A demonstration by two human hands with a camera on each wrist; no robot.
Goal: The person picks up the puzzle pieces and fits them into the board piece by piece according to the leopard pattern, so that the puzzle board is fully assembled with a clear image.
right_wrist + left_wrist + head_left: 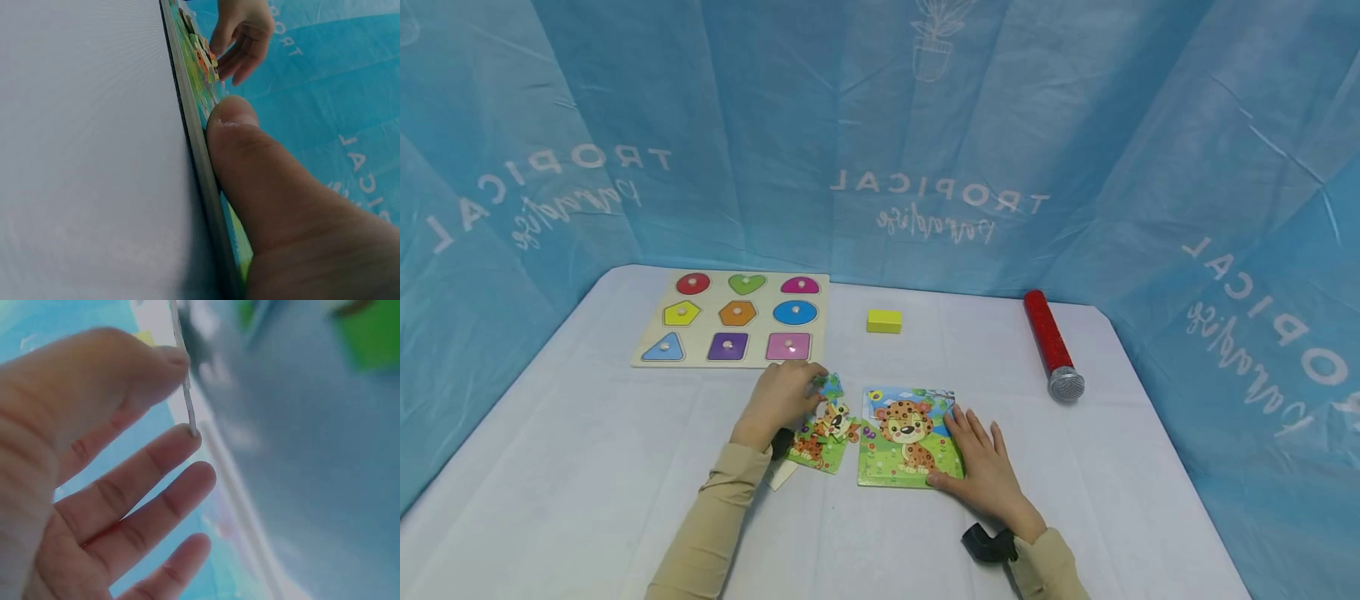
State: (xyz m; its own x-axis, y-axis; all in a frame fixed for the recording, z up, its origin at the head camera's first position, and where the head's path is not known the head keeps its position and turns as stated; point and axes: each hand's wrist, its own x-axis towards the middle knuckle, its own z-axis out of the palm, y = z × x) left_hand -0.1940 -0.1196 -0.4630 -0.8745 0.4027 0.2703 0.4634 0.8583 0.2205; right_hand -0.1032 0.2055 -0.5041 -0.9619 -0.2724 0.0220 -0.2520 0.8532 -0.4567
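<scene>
A jigsaw board (883, 467) with a cartoon leopard picture lies flat on the table. My right hand (988, 467) rests at its right edge, with straight fingers and the thumb (234, 125) touching the rim. Left of the board is a loose group of jigsaw pieces (827, 454), some overlapping. Above them my left hand (781, 398) pinches a jigsaw piece (832, 386) between thumb and finger. That piece appears as a thin edge in the left wrist view, and the other fingers there are spread. The hand partly covers it in the head view.
A wooden shape puzzle (760, 333) with knobbed pieces lies at the back left. A yellow block (884, 322) is at the back middle, and a red microphone (1051, 342) with a silver head lies at the right. Blue printed curtains (790, 167) surround the white table (587, 467).
</scene>
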